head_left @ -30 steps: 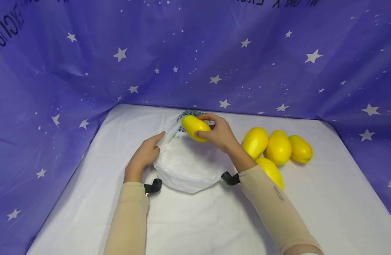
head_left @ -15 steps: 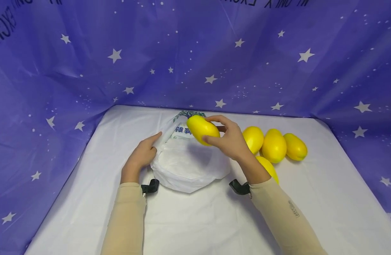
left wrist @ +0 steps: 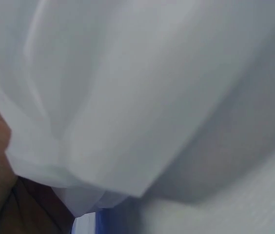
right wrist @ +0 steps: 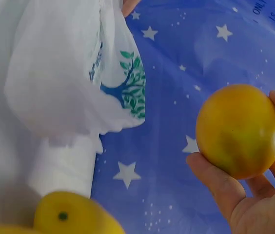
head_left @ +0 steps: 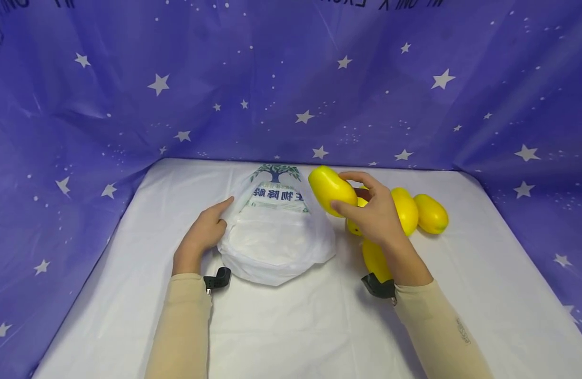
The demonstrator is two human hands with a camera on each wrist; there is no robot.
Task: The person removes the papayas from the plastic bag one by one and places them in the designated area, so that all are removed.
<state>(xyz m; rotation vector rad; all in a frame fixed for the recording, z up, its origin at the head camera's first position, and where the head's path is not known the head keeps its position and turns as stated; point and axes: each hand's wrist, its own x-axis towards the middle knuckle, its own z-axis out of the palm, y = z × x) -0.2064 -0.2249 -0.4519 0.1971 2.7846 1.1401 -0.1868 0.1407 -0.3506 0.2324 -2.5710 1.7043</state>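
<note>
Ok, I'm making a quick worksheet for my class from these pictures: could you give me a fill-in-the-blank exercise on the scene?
1. The right hand holds a yellow oval ____ above the white table.
2. The left hand grips the edge of the white plastic ____.
3. The green print on that bag shows a ____.
4. The purple backdrop cloth is dotted with white ____.

Missing words: mango; bag; tree; stars

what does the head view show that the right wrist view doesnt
Only the head view shows the left hand gripping the bag's edge, both sleeves, the white table, and the blue lettering on the bag.

Only the right wrist view shows the held fruit's rounded end, with an orange-brown tinge, and the right hand's palm side.

Both show the right hand holding a yellow fruit, the white plastic bag with its tree print, the starry blue cloth, and loose yellow fruit.
</note>
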